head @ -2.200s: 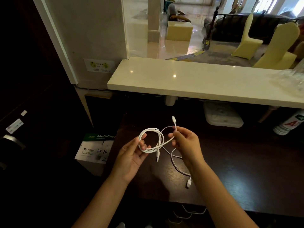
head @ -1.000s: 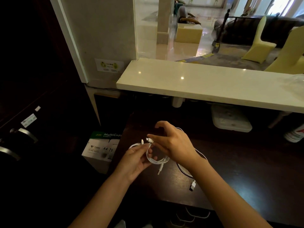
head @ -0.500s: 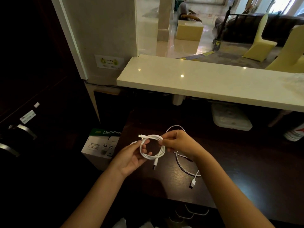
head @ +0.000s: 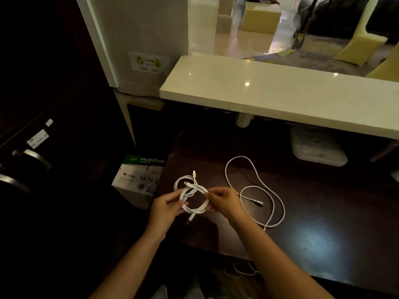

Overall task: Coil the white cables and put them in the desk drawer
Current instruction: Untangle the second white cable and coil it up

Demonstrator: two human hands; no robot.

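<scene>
A white cable wound into a small coil (head: 192,196) hangs in the air between my hands, above the dark desk (head: 313,223). My left hand (head: 165,209) grips the coil's left side and my right hand (head: 224,201) pinches its right side. One plug sticks up from the coil and another hangs below it. A second white cable (head: 259,190) lies loose and uncoiled on the desk to the right of my right hand. No desk drawer can be made out.
A white stone counter (head: 280,98) overhangs the back of the desk. Under it sits a white plastic box (head: 317,147). A carton of A4 paper (head: 140,178) stands on the floor at the left. Metal handles (head: 32,158) show on dark cabinets at far left.
The coil has been wound tighter and both its plugs are now free of the loose cable. The camera has tilted down and to the left; both hands still hold the coil.
</scene>
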